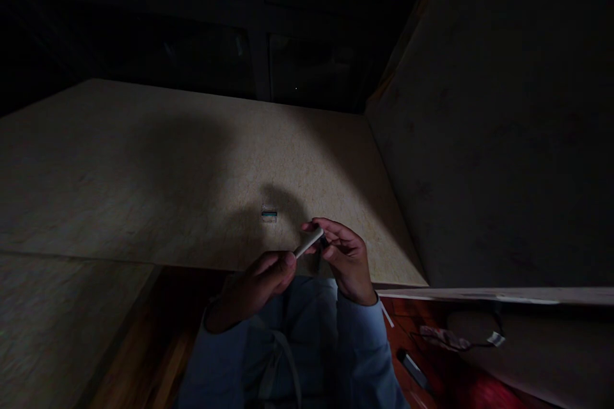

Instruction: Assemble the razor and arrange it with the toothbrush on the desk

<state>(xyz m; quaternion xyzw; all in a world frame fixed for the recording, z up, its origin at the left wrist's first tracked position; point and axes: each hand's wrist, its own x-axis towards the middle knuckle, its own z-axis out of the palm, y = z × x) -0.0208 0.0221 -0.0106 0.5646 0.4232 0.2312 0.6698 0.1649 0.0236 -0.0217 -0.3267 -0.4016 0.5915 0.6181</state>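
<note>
My left hand [263, 281] is closed on the near end of a slim pale bar-shaped object [308, 243], thumb on top. The object tilts up to the right, and its exact kind does not show in the dim light. My right hand [346, 258] curls around the far end of it, with a small dark piece [323, 242] between the thumb and fingers. What this dark piece is, I cannot make out. A small clear case [269, 214] with a teal stripe lies on the table, a little beyond and left of both hands.
The pale table [201, 204] has its front edge just under my hands. A dark upright panel [499, 140] borders it on the right. Below right are a cable with a white tag [495, 338] and a dark-and-grey object [413, 369] on the reddish floor.
</note>
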